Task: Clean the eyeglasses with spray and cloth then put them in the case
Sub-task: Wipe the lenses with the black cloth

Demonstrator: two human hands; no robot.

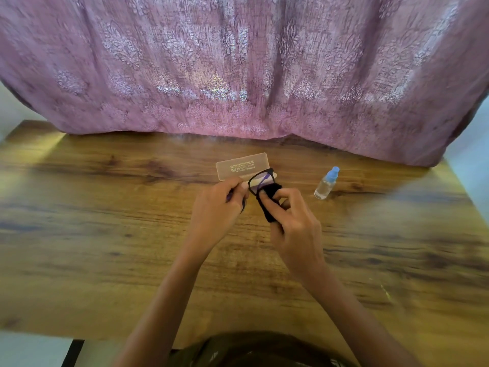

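Left hand: your left hand (221, 201) has its grip clenched on one end of the eyeglasses (260, 182), raised above the surface (105, 234).
Right hand: your right hand (293, 221) grips the black cloth (271, 201), pressing it against a lens.
Case: the translucent case (242, 165) lies flat on the surface just behind the eyeglasses.
Spray bottle: the blue-capped spray bottle (326, 182) stands to the right of your hands, apart from them.
Backdrop: a pink patterned curtain (238, 62) hangs behind the surface.

Both bare forearms reach forward, hands close together. Left hand (219, 205) pinches the glasses (260, 181); right hand (293, 223) presses a cloth (271, 197) against them.
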